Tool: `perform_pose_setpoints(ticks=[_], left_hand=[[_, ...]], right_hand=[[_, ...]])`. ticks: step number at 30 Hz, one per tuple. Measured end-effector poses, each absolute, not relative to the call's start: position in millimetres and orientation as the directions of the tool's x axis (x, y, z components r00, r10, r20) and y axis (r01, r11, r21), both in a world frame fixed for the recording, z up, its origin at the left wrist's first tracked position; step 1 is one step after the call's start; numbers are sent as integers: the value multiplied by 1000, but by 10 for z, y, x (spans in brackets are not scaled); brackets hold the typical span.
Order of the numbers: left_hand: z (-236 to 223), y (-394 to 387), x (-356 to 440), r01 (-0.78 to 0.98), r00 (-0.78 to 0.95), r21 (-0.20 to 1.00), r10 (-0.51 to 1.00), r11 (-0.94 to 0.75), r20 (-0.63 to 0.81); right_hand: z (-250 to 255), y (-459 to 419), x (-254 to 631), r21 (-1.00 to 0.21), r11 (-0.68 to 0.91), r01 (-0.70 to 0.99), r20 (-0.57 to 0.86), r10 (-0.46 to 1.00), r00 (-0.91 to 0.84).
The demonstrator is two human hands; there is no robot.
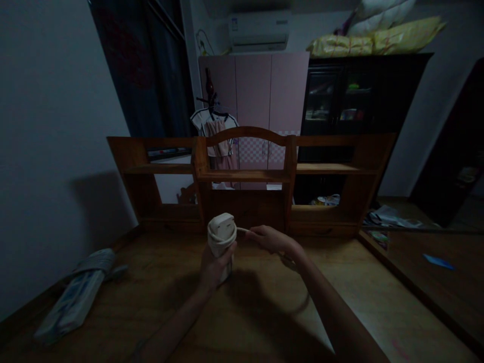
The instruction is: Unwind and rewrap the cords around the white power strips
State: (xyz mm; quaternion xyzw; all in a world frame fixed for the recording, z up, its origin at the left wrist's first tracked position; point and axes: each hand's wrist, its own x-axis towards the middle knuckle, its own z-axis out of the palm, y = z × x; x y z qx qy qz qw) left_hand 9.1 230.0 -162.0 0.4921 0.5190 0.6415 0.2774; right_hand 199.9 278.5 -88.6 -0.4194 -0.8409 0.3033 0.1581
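Observation:
A white power strip (224, 229) stands nearly upright over the wooden desktop, with its cord looped around the upper end. My left hand (215, 264) is closed around its middle; the lower part shows below the fingers. To the right, my right hand (270, 238) pinches the white cord (242, 230), which runs taut from the strip to the fingertips. A loose length of cord (289, 262) hangs beneath my right wrist and curves down toward the desk. Where its plug end lies cannot be made out.
Another power strip (73, 302), with grey cord wrapped round its far end, lies at left near the wall. A wooden shelf unit (245, 175) borders the desktop (151, 282) at the back. Beyond stand a pink wardrobe (253, 96) and a dark cabinet (378, 96). A blue packet (437, 261) lies right.

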Motion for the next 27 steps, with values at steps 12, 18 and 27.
perform_pose_setpoints(ticks=[12, 18, 27], left_hand=[[-1662, 2411, -51, -11, -469, 957, 847, -288, 250], [-1653, 2432, -67, 90, -556, 953, 780, -289, 288], [-1574, 2304, 108, 240, -464, 925, 803, -294, 375]], right_hand=[[-469, 2363, 1937, -85, 498, 863, 148, 863, -484], [-303, 2029, 1789, -33, 577, 816, 197, 804, -561], [-255, 1687, 1621, 27, 660, 751, 185, 734, -653]])
